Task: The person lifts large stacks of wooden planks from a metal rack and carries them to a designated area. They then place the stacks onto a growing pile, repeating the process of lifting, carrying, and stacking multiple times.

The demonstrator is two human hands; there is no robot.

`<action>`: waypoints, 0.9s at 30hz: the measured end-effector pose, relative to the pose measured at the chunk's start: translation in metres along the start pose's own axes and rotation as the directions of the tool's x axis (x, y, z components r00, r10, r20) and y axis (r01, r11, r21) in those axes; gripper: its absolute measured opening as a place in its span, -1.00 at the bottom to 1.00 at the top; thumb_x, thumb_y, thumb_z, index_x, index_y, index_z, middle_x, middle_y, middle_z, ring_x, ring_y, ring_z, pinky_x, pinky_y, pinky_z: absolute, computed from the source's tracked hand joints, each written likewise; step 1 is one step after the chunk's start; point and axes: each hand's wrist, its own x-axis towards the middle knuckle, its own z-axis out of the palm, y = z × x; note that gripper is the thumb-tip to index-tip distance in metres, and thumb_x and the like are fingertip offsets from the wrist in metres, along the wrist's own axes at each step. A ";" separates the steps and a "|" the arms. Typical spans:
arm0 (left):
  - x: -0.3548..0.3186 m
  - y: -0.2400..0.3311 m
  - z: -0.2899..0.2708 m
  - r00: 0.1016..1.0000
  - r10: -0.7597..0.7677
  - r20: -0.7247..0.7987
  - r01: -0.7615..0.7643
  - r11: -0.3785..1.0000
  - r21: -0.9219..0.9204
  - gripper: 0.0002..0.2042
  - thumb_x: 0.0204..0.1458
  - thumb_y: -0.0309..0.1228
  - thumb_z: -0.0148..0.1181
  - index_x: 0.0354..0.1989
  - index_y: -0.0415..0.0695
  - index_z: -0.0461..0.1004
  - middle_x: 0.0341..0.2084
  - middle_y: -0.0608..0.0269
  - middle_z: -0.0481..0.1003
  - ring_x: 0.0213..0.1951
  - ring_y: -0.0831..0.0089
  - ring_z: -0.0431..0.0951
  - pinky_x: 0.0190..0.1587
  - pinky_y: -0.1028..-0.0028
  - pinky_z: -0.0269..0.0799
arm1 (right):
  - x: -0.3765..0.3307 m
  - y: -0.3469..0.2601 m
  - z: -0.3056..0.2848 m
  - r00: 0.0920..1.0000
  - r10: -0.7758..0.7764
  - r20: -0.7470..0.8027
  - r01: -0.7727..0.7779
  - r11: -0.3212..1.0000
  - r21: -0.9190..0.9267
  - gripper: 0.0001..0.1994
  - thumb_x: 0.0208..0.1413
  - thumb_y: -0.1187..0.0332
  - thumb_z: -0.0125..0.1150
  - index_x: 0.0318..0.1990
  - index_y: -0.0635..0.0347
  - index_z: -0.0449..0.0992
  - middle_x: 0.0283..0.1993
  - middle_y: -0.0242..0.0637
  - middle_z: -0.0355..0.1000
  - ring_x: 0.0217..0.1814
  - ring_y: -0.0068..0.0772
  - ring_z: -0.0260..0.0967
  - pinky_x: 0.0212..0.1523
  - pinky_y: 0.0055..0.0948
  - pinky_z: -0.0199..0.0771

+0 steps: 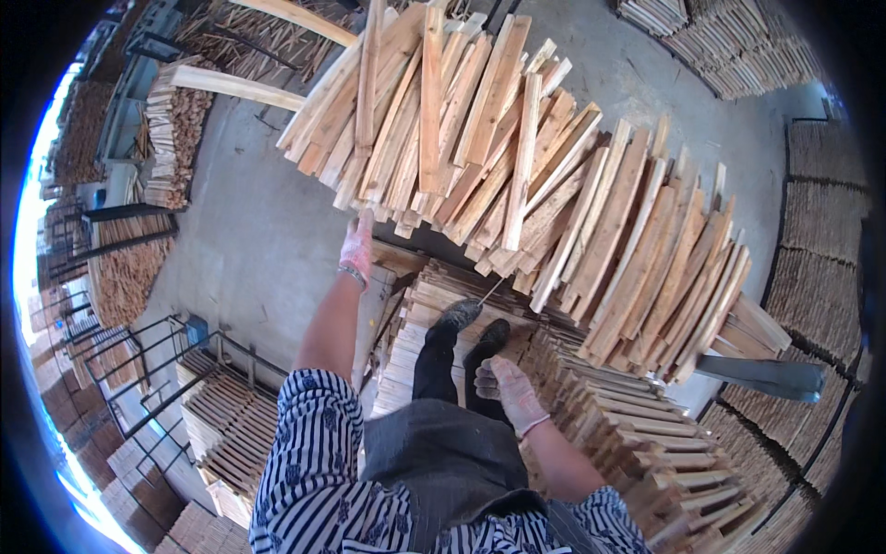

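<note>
A wide heap of loose wooden planks (452, 120) lies across the far middle, most of them pointing away from me. My left hand (356, 251), in a pale pinkish work glove, reaches out to the near ends at the heap's left side. Its fingers look stretched out, with the tips at or just by a plank end; contact is hard to make out. Close to my body, my right hand (512, 395) wears a similar glove and hangs over the stacked wood near my legs. Its fingers are loosely bent and apart, holding nothing.
I stand on stacked boards (406, 346), beside a stepped stack of planks (637, 443) on the right. A metal rack (157, 388) stands left, with slatted wood (231, 425) beside it. A grey beam (761, 377) juts out under the heap's right end. Tall wood stacks (817, 268) line the right.
</note>
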 end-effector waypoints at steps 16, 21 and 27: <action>0.093 0.044 0.036 0.866 -0.470 0.171 0.488 0.718 -0.497 -0.09 0.14 0.27 -0.01 0.45 -0.20 -0.04 0.31 -0.06 0.24 0.36 0.06 0.22 0.35 0.29 0.10 | 0.332 -0.187 0.152 0.892 -0.385 -0.237 0.300 0.897 -0.325 0.12 0.06 -0.37 0.13 0.48 0.33 -0.20 0.40 0.26 0.10 0.46 0.11 0.08 0.40 -0.20 0.11; 0.111 0.042 0.002 0.812 -0.354 0.464 0.567 0.666 -0.484 -0.12 0.04 0.18 0.25 0.36 -0.23 0.12 0.00 0.02 0.48 0.08 0.24 0.44 0.21 0.34 0.25 | 0.334 -0.191 0.113 0.958 -0.286 0.026 0.287 0.952 -0.109 0.00 0.18 -0.39 -0.13 0.48 0.28 -0.14 0.41 0.20 0.11 0.49 0.01 0.05 0.44 -0.19 0.02; 0.101 0.054 0.039 0.866 -0.457 0.203 0.479 0.640 -0.601 -0.19 0.03 0.04 0.35 0.25 -0.29 0.15 0.08 0.01 0.40 0.03 0.27 0.44 0.04 0.34 0.42 | 0.330 -0.187 0.121 0.935 -0.353 -0.015 0.344 0.919 -0.190 -0.09 0.26 -0.35 -0.23 0.43 0.34 -0.01 0.35 0.14 0.21 0.42 -0.02 0.16 0.39 -0.25 0.08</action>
